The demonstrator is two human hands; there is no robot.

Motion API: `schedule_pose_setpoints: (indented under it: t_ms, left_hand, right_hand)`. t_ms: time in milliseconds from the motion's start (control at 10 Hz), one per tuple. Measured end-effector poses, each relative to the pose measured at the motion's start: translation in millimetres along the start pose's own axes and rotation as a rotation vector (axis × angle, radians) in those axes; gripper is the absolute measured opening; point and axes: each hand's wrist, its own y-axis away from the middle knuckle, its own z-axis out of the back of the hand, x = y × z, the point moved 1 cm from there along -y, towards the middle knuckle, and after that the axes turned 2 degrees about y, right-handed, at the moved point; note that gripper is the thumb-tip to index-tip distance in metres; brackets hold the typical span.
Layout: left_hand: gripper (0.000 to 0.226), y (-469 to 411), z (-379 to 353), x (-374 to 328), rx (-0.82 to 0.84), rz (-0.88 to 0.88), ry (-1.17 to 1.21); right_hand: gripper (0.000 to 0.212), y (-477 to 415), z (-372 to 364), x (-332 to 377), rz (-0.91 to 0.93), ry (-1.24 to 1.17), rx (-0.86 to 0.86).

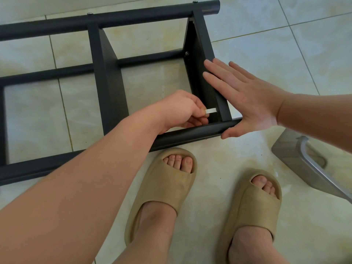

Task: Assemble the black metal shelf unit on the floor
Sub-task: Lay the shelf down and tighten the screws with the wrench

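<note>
Closest in, a bare forearm runs up from the lower left to the left hand, which pinches a small silvery tool between thumb and curled fingers. The tool's tip is at the inner face of the end panel. That panel belongs to the black shelf unit, which lies on its side on the tiled floor. The right hand, fingers straight, presses flat against the panel's outer face and the end of the near tube. Two tan slippers stand just before the tube. A grey metal object lies to the right.
</note>
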Motion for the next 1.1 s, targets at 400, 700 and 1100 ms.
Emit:
schedule_pose_setpoints:
  t_ms: [400,700,1100]
  left_hand:
    - [0.020,2.2,-6.5,-1.5,0.022,-0.050,-0.298]
    - [0.014,0.7,4.7,3.0,-0.026,-0.054,-0.170]
    - [0.010,-10.3,-9.1,-5.1,-0.064,0.154,0.291]
  right_hand:
    - [0.131,0.3,0.9,0.9,-0.001,-0.002,0.006]
    - [0.130,0.5,1.0,0.9,-0.001,-0.008,0.005]
    - [0.131,0.2,0.8,0.6,-0.003,-0.012,0.001]
